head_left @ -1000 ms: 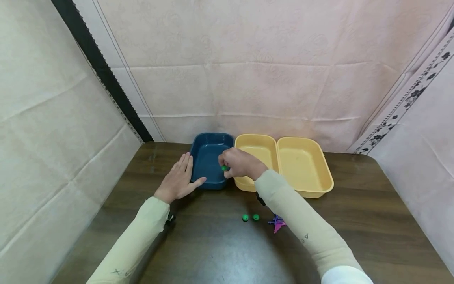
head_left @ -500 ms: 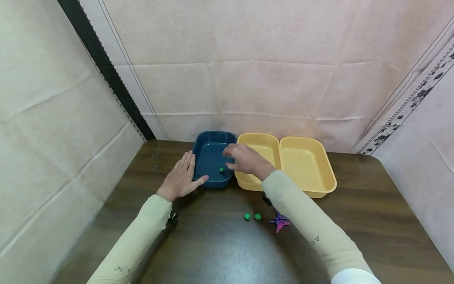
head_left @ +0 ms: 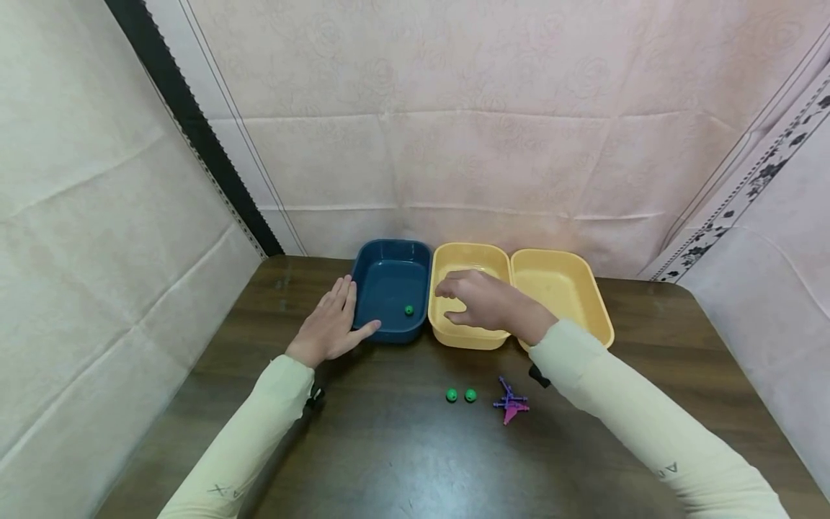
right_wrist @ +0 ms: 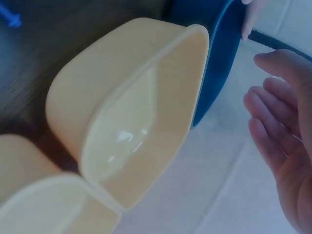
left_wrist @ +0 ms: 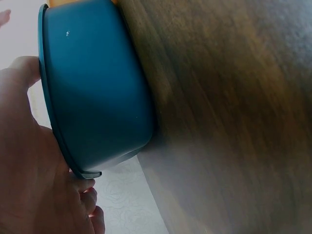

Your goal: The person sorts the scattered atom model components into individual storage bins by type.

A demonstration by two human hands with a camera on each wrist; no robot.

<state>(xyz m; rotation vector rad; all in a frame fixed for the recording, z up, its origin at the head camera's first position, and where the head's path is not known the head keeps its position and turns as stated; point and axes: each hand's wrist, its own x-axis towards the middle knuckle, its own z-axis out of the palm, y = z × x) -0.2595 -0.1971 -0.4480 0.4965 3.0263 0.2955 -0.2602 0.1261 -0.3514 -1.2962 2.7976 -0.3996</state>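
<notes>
My left hand (head_left: 331, 324) rests with straight fingers along the left rim of the blue bin (head_left: 382, 288), its thumb over the near corner. In the left wrist view the palm and thumb lie against the rim of that blue bin (left_wrist: 97, 87). A small green ball (head_left: 409, 310) lies inside the blue bin. Over the middle yellow bin (head_left: 470, 339) hovers my right hand (head_left: 489, 301), fingers loosely bent with nothing between them. The right wrist view shows the same right hand (right_wrist: 285, 112) above the bins, its fingers apart from the thumb and holding nothing.
A second yellow bin (head_left: 564, 288) stands at the right end of the row. Nearer on the brown table (head_left: 389, 447) lie two green balls, one left (head_left: 451, 395) and one right (head_left: 470, 395). Beside them is a purple and pink jack-shaped toy (head_left: 511, 401). Cloth (head_left: 415, 166) hangs behind.
The green ball left my right hand and now lies in the blue bin. That hand opened and moved right, over the middle yellow bin. My left hand stayed at the blue rim.
</notes>
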